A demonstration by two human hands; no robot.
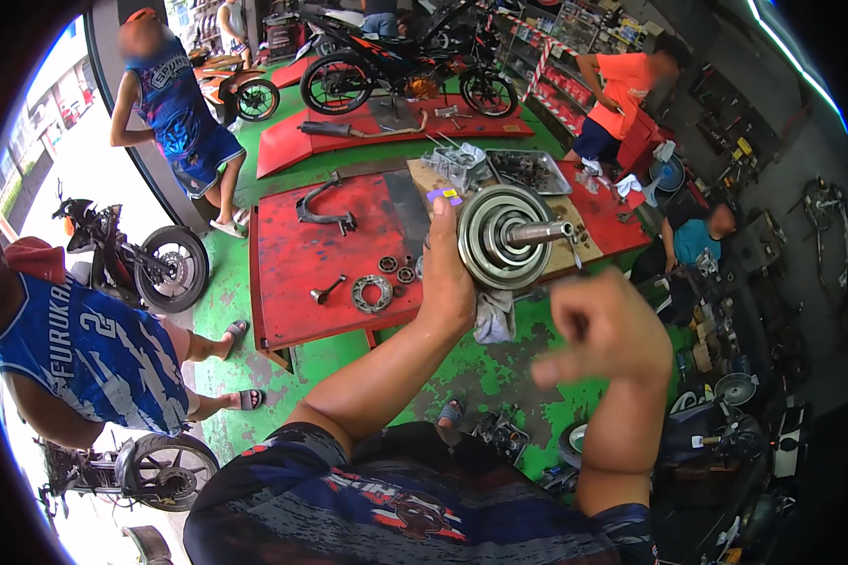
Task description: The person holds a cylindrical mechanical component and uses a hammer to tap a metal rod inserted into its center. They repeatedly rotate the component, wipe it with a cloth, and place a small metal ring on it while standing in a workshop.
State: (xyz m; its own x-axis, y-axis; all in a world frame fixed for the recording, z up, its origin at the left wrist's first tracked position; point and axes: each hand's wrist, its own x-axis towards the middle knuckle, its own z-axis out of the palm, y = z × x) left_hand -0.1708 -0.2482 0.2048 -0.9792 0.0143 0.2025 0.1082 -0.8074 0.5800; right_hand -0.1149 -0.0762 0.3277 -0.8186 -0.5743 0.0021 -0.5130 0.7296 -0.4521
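Note:
My left hand (448, 273) grips a motorcycle crankshaft (504, 247) by its round side. The bright metal shaft end points to the right, with a ring-shaped bearing around its base. The left thumb is up along the edge and the other fingers are hidden behind the part. My right hand (608, 325) is raised below and right of the crankshaft, apart from it. Motion blurs its fingers; they look bent, but whether anything is in them cannot be made out.
Beyond my hands stands a red worktable (287, 254) with a metal ring (371, 294), small bearings (388, 264), a black curved part (325, 209), an engine casing (457, 165) and a parts tray (530, 172). A rag (495, 315) hangs at its edge. People and motorcycles (396, 66) surround it.

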